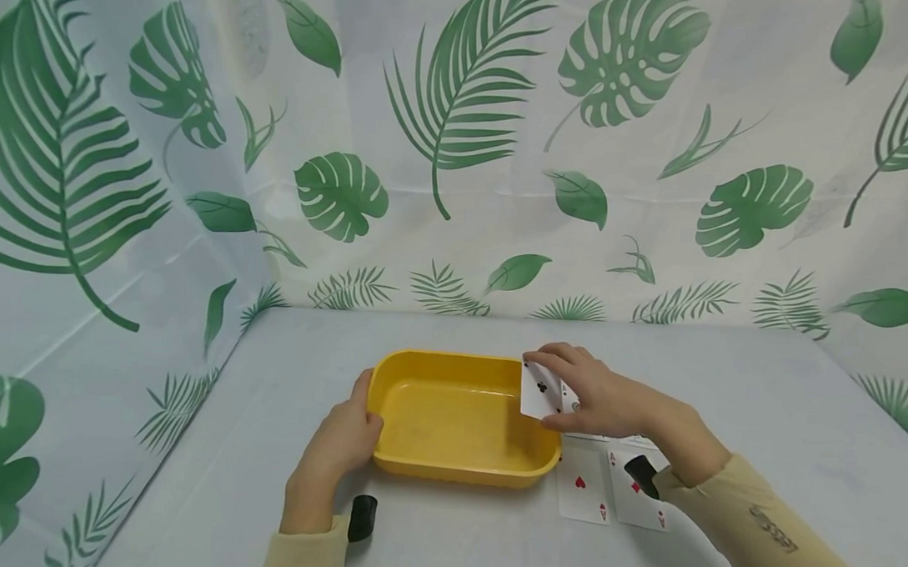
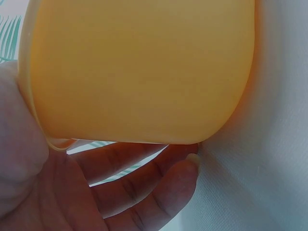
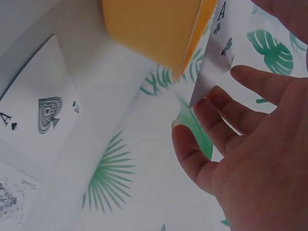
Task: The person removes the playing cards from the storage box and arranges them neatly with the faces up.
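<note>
A yellow plastic tray [image 1: 459, 425] with rounded corners sits on the white table, nothing inside it. My left hand [image 1: 344, 433] grips its left end; in the left wrist view the fingers [image 2: 149, 187] lie against the outside wall. An ace of clubs [image 1: 539, 389] is pinched between the thumb and fingers of my right hand [image 1: 596, 391], upright at the tray's right end. In the right wrist view this card [image 3: 215, 57] stands beside the tray's rim. An ace of hearts [image 1: 581, 483] and an ace of diamonds [image 1: 632, 492] lie face up below that hand.
An ace of spades [image 3: 50, 113] lies on the table past the tray's right end, with another patterned card [image 3: 12, 199] partly cut off next to it. A leaf-printed white curtain [image 1: 496, 190] rises behind and to the left of the table.
</note>
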`<move>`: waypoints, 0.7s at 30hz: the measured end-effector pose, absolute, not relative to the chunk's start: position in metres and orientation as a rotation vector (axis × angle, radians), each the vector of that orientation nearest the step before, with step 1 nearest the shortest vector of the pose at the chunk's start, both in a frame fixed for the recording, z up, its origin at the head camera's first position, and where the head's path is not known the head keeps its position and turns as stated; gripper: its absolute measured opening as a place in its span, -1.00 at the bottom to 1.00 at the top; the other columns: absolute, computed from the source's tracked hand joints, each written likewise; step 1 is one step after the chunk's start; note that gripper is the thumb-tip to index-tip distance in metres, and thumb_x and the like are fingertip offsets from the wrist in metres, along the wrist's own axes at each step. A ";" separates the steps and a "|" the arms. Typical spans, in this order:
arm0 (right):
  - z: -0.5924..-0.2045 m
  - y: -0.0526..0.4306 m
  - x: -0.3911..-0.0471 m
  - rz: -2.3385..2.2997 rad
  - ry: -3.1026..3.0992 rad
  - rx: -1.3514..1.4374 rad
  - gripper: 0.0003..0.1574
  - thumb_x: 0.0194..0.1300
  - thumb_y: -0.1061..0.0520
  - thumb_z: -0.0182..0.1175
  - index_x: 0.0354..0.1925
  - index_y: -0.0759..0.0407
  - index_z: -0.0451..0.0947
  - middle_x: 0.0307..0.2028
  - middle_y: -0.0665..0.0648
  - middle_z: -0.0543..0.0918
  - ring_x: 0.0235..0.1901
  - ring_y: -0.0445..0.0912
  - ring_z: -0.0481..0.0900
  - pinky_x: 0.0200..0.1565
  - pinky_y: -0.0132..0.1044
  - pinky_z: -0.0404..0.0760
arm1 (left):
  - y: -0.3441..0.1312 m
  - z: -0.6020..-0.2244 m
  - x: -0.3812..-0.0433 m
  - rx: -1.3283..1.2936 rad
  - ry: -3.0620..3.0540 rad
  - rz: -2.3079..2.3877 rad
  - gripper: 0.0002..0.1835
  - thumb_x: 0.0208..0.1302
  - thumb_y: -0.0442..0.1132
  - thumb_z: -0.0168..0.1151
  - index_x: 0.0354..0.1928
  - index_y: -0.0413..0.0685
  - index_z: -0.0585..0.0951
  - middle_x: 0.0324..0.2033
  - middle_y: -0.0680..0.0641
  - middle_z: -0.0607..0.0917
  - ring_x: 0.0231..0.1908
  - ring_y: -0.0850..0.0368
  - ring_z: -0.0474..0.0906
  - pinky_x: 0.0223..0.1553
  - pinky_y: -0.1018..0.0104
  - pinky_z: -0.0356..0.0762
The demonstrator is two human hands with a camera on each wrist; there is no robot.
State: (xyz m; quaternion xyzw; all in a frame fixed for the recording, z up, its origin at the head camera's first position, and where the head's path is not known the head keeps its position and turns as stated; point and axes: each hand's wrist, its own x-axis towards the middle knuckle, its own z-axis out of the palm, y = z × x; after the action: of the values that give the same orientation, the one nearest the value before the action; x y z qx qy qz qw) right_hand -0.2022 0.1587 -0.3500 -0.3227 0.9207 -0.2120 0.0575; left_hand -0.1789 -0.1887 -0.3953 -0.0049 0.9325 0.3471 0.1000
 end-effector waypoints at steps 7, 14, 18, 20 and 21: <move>-0.353 0.163 -0.196 -0.653 2.775 -0.885 0.00 0.22 -0.06 0.43 0.49 0.13 0.23 0.40 0.25 0.26 0.35 0.22 0.22 0.24 0.26 0.34 | -0.189 -0.396 -0.180 -0.012 2.760 1.022 -0.27 0.41 -0.34 -0.06 0.58 -0.17 0.00 -0.54 -0.09 0.49 -0.61 0.07 0.33 -0.43 0.22 0.38; -0.357 0.171 -0.190 -0.670 2.783 -0.880 -0.01 0.24 -0.13 0.40 0.48 0.12 0.23 0.40 0.25 0.26 0.35 0.23 0.22 0.23 0.28 0.34 | -0.188 -0.397 -0.180 -0.011 2.760 1.012 -0.27 0.42 -0.33 -0.06 0.58 -0.17 0.00 -0.52 -0.09 0.51 -0.59 0.06 0.35 -0.39 0.19 0.40; -0.358 0.174 -0.188 -0.693 2.793 -0.871 0.00 0.23 -0.10 0.41 0.49 0.13 0.22 0.41 0.25 0.25 0.35 0.23 0.22 0.22 0.29 0.35 | -0.188 -0.396 -0.179 -0.018 2.758 1.010 -0.27 0.43 -0.33 -0.05 0.58 -0.18 -0.01 -0.48 -0.09 0.53 -0.57 0.05 0.36 -0.37 0.18 0.41; -0.358 0.175 -0.188 -0.693 2.794 -0.873 0.01 0.23 -0.10 0.42 0.49 0.12 0.22 0.41 0.24 0.25 0.35 0.22 0.22 0.22 0.28 0.36 | -0.189 -0.396 -0.179 -0.023 2.757 1.011 -0.27 0.43 -0.33 -0.05 0.58 -0.18 -0.02 -0.48 -0.09 0.52 -0.58 0.06 0.35 -0.39 0.19 0.41; -0.358 0.176 -0.188 -0.693 2.794 -0.877 0.01 0.22 -0.10 0.42 0.49 0.12 0.22 0.40 0.24 0.25 0.35 0.22 0.22 0.22 0.28 0.36 | -0.189 -0.396 -0.179 -0.023 2.755 1.011 -0.27 0.43 -0.33 -0.06 0.58 -0.18 -0.02 -0.48 -0.09 0.52 -0.58 0.06 0.35 -0.40 0.19 0.41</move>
State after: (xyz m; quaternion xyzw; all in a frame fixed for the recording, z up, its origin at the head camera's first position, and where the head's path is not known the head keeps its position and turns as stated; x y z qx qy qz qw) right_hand -0.1877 0.1760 -0.3583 -0.2908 0.9264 -0.2297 0.0663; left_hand -0.1789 -0.1886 -0.3955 -0.0077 0.9337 0.3427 0.1031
